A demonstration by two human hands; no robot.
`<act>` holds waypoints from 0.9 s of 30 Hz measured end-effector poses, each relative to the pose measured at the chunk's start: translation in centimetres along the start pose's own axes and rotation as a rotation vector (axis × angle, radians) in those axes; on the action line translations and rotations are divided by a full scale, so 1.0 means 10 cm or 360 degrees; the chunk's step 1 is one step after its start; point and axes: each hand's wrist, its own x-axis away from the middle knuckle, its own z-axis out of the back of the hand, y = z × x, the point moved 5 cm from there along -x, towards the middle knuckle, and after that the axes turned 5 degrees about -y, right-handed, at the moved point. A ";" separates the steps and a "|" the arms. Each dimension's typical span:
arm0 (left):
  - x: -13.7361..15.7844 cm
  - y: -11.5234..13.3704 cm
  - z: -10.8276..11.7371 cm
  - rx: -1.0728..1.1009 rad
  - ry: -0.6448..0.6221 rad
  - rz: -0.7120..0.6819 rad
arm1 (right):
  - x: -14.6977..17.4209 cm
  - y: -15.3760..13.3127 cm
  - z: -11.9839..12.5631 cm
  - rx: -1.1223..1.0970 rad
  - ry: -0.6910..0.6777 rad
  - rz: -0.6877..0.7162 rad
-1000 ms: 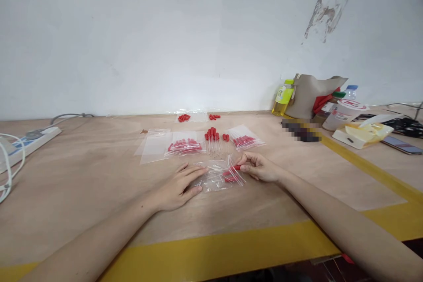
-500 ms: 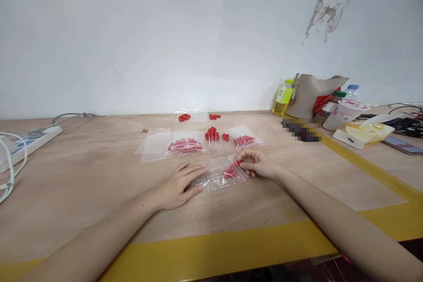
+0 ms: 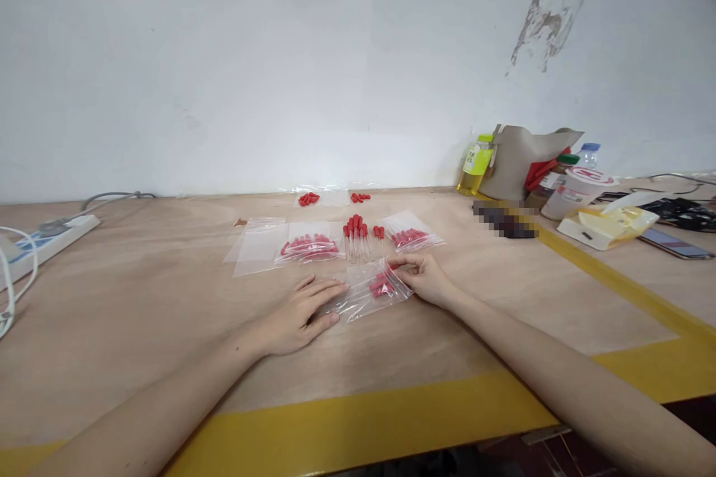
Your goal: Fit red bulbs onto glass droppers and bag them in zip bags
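Observation:
A clear zip bag (image 3: 358, 304) lies on the table between my hands, with several red-topped droppers (image 3: 380, 285) inside. My left hand (image 3: 296, 317) rests flat on the bag's left end, fingers stretched out. At the bag's right end, my right hand (image 3: 422, 277) pinches a dropper whose red bulb (image 3: 394, 266) partly shows under the fingertips, by the bag's mouth. Beyond the bag stand out a cluster of loose red-bulb droppers (image 3: 356, 227) and a smaller pair (image 3: 379, 232). Filled bags lie on either side, one at left (image 3: 310, 244) and one at right (image 3: 411, 235).
Flat clear bags (image 3: 260, 250) lie at left. Red bulbs (image 3: 309, 199) sit near the wall. A power strip (image 3: 61, 242) is far left. On the right are a yellow bottle (image 3: 474, 168), a grey bag (image 3: 506, 164), a cup (image 3: 579, 194), a tissue pack (image 3: 607, 227) and a phone (image 3: 674, 244).
My right hand has shifted slightly left and up over the bag's mouth, its fingers reaching further across it. The bag's right end has bunched up a little. My left hand stays flat.

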 end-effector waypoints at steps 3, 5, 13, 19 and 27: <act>0.00 0.00 0.00 0.0003 0.0009 0.0002 | 0.01 0.00 -0.04 -0.0025 -0.0241 -0.0130; 0.00 0.00 -0.01 0.0004 0.0013 0.0002 | 0.02 -0.04 -0.07 -0.0022 -0.0422 -0.0135; 0.00 0.00 0.00 -0.0001 0.0006 -0.0008 | 0.10 -0.09 0.02 -0.0157 -0.0571 -0.0287; 0.00 -0.04 -0.04 -0.0015 -0.0037 -0.0035 | 0.08 -0.12 0.19 0.0031 -0.0365 -0.0259; 0.01 -0.05 -0.04 0.0006 -0.0072 -0.0051 | -0.53 -0.41 0.25 0.1174 0.0191 -0.0188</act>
